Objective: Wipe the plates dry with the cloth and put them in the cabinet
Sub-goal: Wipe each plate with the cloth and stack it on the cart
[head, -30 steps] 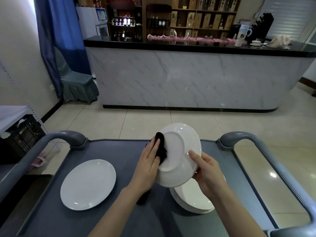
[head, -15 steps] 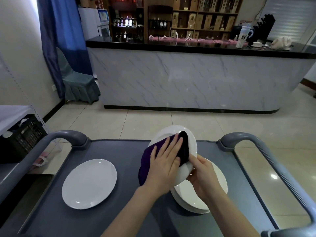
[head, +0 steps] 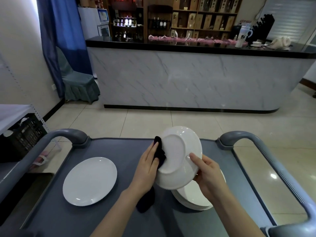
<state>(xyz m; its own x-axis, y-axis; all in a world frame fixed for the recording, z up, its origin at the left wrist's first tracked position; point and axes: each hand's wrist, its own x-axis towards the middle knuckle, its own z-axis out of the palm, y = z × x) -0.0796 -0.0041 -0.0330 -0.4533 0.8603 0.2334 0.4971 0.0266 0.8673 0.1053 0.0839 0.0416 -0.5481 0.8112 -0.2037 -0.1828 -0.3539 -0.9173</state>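
Head view. Item one: held plate (head: 179, 158), white, raised above the cart top (head: 119, 151) and tilted so that its underside and foot ring face the camera. It sits between the two hands, touching both.

Item two: right hand (head: 207, 175), at the plate's lower right rim. Its fingers are curled round the edge and its thumb lies across the underside, gripping the plate. The forearm runs in from the lower right.

Item three: left hand (head: 148, 166), at the plate's left rim. The fingers are nearly straight and point away from the person, pressing the dark cloth (head: 159, 153) against the plate's edge. The thumb is hidden.

Item four: the cloth. Its upper part is bunched between the left fingers and the rim, and its loose end hangs below the left wrist, down to the cart top.

Item five: stack of plates (head: 196, 197), on the cart directly under the right hand.

Item six: single plate (head: 89, 181), lying flat on the cart, well to the left of the left hand.
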